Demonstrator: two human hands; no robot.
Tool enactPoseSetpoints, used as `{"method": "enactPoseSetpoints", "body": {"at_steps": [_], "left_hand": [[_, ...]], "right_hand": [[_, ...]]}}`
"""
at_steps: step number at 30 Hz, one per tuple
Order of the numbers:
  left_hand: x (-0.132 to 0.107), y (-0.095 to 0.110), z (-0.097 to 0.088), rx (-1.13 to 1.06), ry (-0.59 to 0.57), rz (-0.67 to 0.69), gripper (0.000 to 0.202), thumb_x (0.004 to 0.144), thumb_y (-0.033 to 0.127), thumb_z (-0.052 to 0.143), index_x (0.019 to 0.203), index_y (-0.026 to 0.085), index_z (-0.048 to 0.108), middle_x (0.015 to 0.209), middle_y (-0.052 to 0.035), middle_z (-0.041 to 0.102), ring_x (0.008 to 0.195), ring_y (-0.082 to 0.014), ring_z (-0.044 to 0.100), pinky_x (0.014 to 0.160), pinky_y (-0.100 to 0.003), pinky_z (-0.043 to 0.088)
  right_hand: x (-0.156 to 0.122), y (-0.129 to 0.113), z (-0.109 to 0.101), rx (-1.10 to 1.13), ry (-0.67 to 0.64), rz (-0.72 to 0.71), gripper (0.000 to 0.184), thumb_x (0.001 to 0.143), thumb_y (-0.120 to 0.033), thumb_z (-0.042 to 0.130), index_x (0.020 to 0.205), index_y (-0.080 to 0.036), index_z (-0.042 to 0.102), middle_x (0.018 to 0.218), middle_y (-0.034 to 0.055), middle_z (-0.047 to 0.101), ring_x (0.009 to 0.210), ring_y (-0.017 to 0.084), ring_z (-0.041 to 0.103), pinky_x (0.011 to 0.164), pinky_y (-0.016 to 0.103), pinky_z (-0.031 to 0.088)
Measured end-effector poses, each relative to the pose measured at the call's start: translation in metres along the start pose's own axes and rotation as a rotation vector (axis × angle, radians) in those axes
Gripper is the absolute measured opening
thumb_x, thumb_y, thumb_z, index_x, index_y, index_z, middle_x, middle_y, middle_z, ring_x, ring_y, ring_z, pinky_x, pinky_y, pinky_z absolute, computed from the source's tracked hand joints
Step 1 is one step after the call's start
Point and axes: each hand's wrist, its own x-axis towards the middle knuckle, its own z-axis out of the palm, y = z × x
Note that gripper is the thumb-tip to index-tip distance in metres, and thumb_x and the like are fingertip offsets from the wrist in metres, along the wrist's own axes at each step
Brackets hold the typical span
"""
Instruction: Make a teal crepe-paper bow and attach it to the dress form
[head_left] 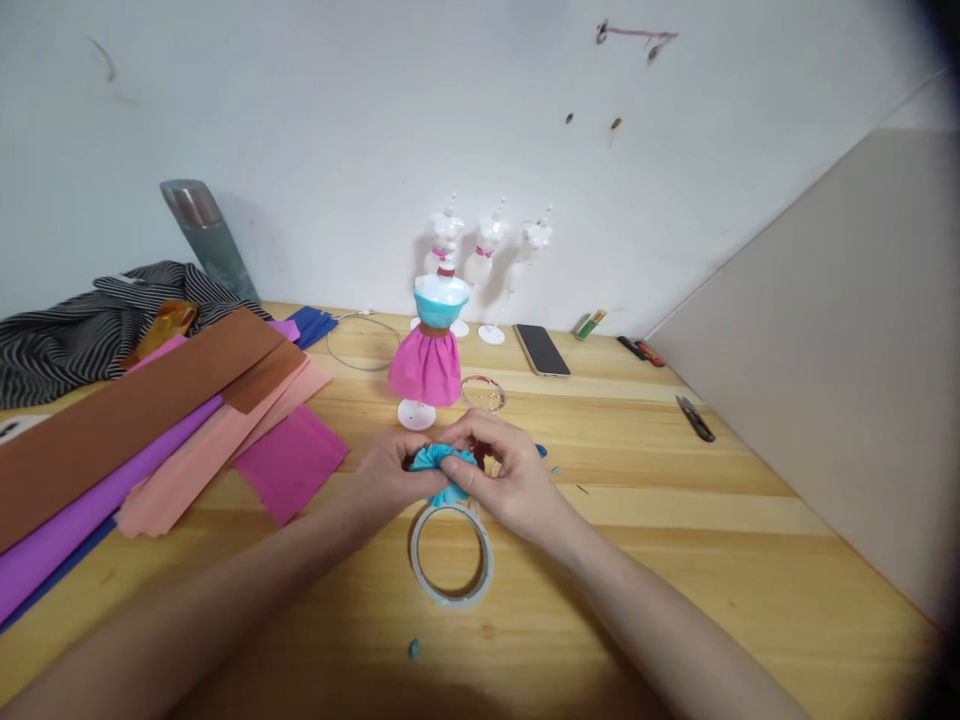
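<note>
Both hands pinch a gathered, ruffled piece of turquoise crepe paper above the table's middle. My left hand grips its left side, thumb along the lower edge. On the other side, my right hand presses its thumb on the paper's folds, fingers curled behind. Just below them a roll of tape lies flat. Behind the hands stands a small mannequin in a turquoise top, brown waistband and pink skirt. A turquoise scrap lies near the front.
Coloured paper sheets cover the left, with a striped cloth and a bottle behind. Several white mannequins stand against the wall. A phone, a ring-shaped band and thread snips lie on the wooden table.
</note>
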Motion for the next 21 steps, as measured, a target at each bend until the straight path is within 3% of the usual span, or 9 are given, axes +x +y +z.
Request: {"method": "enactPoseSetpoints", "body": {"at_steps": [4, 8, 10, 15, 21], "left_hand": [[0.0, 0.002, 0.001, 0.145, 0.002, -0.035, 0.022, 0.063, 0.028, 0.071, 0.054, 0.014, 0.057, 0.05, 0.0054, 0.039, 0.051, -0.008, 0.034, 0.05, -0.023, 0.023], [0.001, 0.0, 0.0, -0.051, -0.038, -0.013, 0.021, 0.066, 0.032, 0.074, 0.066, 0.013, 0.065, 0.056, 0.0031, 0.049, 0.056, -0.0094, 0.043, 0.055, -0.022, 0.032], [0.002, -0.002, -0.002, -0.17, -0.043, -0.037, 0.023, 0.065, 0.034, 0.076, 0.071, 0.013, 0.068, 0.061, 0.0011, 0.055, 0.059, -0.0106, 0.048, 0.058, -0.023, 0.037], [0.004, -0.012, -0.007, -0.332, -0.111, -0.085, 0.028, 0.064, 0.034, 0.08, 0.081, 0.013, 0.072, 0.069, -0.0018, 0.062, 0.064, -0.0121, 0.055, 0.062, -0.023, 0.042], [0.008, -0.019, -0.009, -0.422, -0.172, -0.167, 0.032, 0.062, 0.034, 0.083, 0.082, 0.013, 0.071, 0.072, -0.003, 0.064, 0.065, -0.0122, 0.058, 0.062, -0.024, 0.045]], "right_hand": [[0.0, 0.0, 0.002, 0.041, -0.052, -0.026, 0.01, 0.08, -0.02, 0.061, 0.072, -0.017, 0.066, 0.069, 0.0028, 0.061, 0.064, 0.014, 0.055, 0.059, 0.027, 0.042], [0.001, 0.001, -0.005, 0.129, -0.064, 0.053, 0.015, 0.082, -0.029, 0.06, 0.088, -0.016, 0.065, 0.076, 0.0047, 0.064, 0.066, 0.015, 0.058, 0.058, 0.027, 0.044], [0.002, -0.001, -0.011, 0.064, -0.096, 0.048, 0.017, 0.08, -0.027, 0.062, 0.093, -0.016, 0.064, 0.077, 0.0045, 0.064, 0.066, 0.015, 0.056, 0.057, 0.027, 0.043], [0.003, -0.007, -0.018, -0.124, -0.156, -0.034, 0.018, 0.075, -0.015, 0.066, 0.093, -0.017, 0.067, 0.077, 0.0025, 0.063, 0.067, 0.014, 0.054, 0.059, 0.026, 0.043], [0.002, -0.001, -0.017, 0.061, -0.204, 0.088, 0.009, 0.077, -0.022, 0.067, 0.085, -0.016, 0.067, 0.073, 0.0008, 0.059, 0.061, 0.011, 0.053, 0.054, 0.024, 0.043]]}}
